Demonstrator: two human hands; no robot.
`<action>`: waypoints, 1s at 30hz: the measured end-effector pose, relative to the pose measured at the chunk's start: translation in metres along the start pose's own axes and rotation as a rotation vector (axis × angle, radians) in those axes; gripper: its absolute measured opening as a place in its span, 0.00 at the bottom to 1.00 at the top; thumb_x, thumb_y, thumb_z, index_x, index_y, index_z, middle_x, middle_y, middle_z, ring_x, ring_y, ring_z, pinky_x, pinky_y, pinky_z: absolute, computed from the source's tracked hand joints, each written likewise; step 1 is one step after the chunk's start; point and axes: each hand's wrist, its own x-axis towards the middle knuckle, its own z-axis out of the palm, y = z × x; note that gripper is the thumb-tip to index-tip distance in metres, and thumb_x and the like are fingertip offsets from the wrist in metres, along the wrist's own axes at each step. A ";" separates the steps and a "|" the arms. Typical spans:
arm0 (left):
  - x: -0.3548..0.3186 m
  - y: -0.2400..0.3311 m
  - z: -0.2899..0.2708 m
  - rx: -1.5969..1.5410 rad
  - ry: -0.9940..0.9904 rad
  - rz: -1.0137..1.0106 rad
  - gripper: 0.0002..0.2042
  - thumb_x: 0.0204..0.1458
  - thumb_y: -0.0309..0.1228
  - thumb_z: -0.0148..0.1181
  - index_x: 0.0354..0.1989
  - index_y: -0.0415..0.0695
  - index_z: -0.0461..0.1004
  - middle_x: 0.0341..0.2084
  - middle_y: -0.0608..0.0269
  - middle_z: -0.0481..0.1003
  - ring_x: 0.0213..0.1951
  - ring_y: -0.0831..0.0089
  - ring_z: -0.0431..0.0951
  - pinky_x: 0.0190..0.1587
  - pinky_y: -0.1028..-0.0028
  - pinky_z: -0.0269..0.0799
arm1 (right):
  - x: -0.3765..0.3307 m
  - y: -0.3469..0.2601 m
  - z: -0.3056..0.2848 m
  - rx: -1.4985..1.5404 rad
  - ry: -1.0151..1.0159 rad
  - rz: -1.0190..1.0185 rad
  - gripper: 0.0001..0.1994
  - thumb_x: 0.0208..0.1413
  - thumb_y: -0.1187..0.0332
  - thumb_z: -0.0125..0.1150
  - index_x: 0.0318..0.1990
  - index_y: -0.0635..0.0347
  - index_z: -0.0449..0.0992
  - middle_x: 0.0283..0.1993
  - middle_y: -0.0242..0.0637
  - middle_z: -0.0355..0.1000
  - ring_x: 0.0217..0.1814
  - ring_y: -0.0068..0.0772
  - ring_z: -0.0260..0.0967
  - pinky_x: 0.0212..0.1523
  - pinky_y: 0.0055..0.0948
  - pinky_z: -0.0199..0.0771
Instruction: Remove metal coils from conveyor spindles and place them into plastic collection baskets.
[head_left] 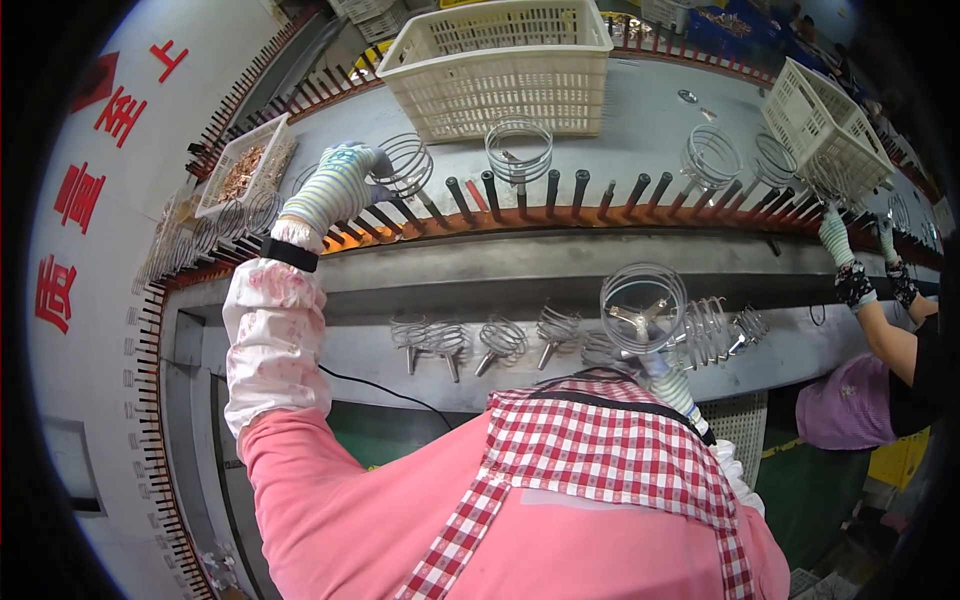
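My left hand [345,178], in a striped knit glove, reaches out to the row of dark pegs. Its fingers are closed on the edge of a coiled wire ring [405,165] above the pegs. Close to my body, my right hand [672,388] is gloved too and partly hidden by the apron. A larger wire coil with a three-armed metal piece [643,312] inside is held up by it. Several wire coils with short metal stems [490,345] lie on the near metal ledge [400,385]. More coils [518,150] stand at the pegs.
A cream plastic crate [495,75] stands behind the pegs, a smaller one [830,120] at the right. A white tray of copper-coloured small parts [243,165] is at the left. A co-worker's gloved hands [835,235] work at the right. A black cable [385,392] hangs below the ledge.
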 end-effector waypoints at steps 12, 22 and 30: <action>-0.081 0.094 0.065 -0.784 0.155 0.189 0.15 0.42 0.28 0.62 0.41 0.40 0.73 0.35 0.54 0.74 0.39 0.61 0.74 0.43 0.67 0.68 | -0.008 -0.035 0.052 -0.074 0.054 0.015 0.18 0.57 0.60 0.53 0.50 0.61 0.67 0.43 0.36 0.70 0.44 0.29 0.69 0.49 0.29 0.72; -0.082 0.213 0.152 -1.947 -0.322 0.193 0.18 0.56 0.30 0.52 0.54 0.39 0.64 0.46 0.63 0.69 0.46 0.76 0.70 0.45 0.76 0.70 | 0.012 -0.043 0.098 -0.214 -0.151 0.172 0.24 0.54 0.57 0.58 0.53 0.61 0.64 0.44 0.37 0.70 0.42 0.24 0.70 0.43 0.23 0.72; 0.026 0.116 0.139 -1.074 0.357 -0.248 0.12 0.57 0.29 0.41 0.44 0.38 0.68 0.41 0.52 0.73 0.43 0.58 0.72 0.48 0.67 0.66 | 0.010 -0.050 0.075 -0.094 0.001 0.073 0.23 0.55 0.58 0.55 0.53 0.62 0.62 0.45 0.42 0.70 0.42 0.30 0.71 0.41 0.27 0.75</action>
